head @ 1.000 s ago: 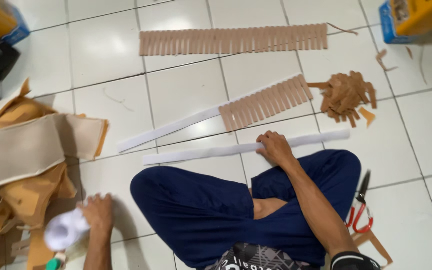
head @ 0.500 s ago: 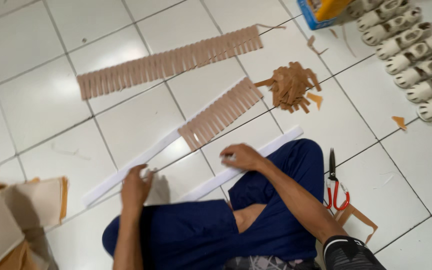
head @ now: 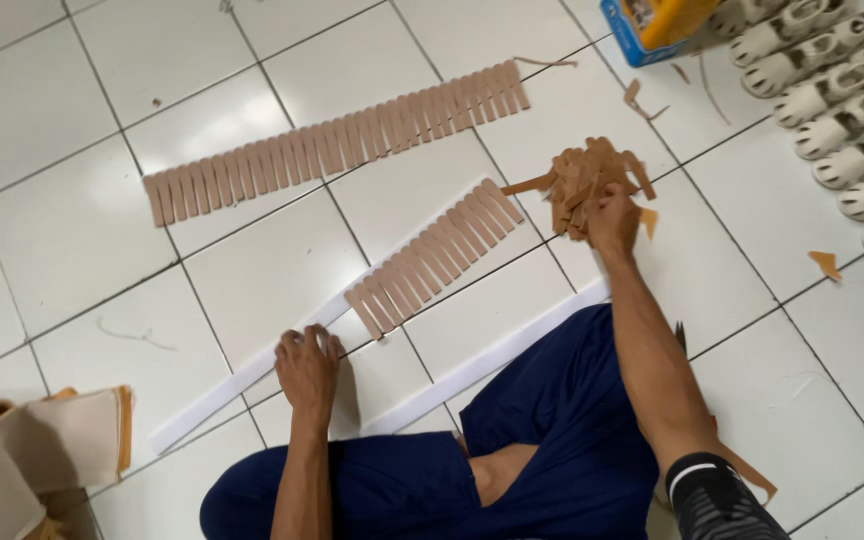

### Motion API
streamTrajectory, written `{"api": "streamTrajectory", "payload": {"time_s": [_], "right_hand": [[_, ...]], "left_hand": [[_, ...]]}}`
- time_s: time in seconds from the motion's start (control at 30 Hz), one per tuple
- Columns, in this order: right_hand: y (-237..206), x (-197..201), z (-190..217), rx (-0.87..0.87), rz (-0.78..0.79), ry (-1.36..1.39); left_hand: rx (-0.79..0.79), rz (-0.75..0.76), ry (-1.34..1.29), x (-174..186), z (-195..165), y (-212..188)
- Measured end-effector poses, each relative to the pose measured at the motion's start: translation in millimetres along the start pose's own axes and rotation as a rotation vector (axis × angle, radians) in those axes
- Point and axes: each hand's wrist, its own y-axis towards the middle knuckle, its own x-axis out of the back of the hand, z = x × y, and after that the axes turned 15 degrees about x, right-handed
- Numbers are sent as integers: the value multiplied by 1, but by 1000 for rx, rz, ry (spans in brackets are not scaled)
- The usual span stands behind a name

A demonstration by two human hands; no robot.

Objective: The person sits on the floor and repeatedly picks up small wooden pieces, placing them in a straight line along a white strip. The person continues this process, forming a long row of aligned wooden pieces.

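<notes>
Left hand [head: 307, 366] presses flat, fingers spread, on the white strip [head: 252, 375]; right hand [head: 612, 215] closes loosely on the pile of tan slips [head: 582, 175] on the floor

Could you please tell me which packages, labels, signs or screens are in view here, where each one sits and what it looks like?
Box: on the floor tiles at the top edge, right of centre, beside the rows of white moulded pieces; a rectangular carton, blue sides with a yellow-orange upper part, cut off by the frame.
No signs, screens or separate labels show.
</notes>
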Motion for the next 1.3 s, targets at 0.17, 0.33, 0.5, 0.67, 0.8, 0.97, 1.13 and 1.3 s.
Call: {"api": "streamTrajectory", "payload": {"time_s": [0.17, 0.33, 0.5, 0.67, 0.8, 0.97, 1.13, 1.3], "right_hand": [[-6, 7, 15, -4, -105, 179], [-68, -36, 87, -3, 124, 563], [-151, -88, 190, 13, 451, 629], [-172, -124, 259, 44, 542, 646], [-173, -134, 273, 49, 539, 553], [-174, -135, 273, 55, 547, 472], [-173, -134, 275, 77, 521, 457], [-174, -132, 278, 84, 505, 445]], "left_hand": [[-100, -170, -233, -24, 11, 15], [-308, -151, -290, -44, -8, 12], [-352, -103, -228, -40, -22, 1], [-357, -101, -250, -32, -24, -1], [-354, -88, -250, -29, -25, -2], [-318, -68, -306, -27, -25, -4], [-313, -60, -292, -29, -26, -4], [-303, -65, -304, -30, -26, -4]]}}
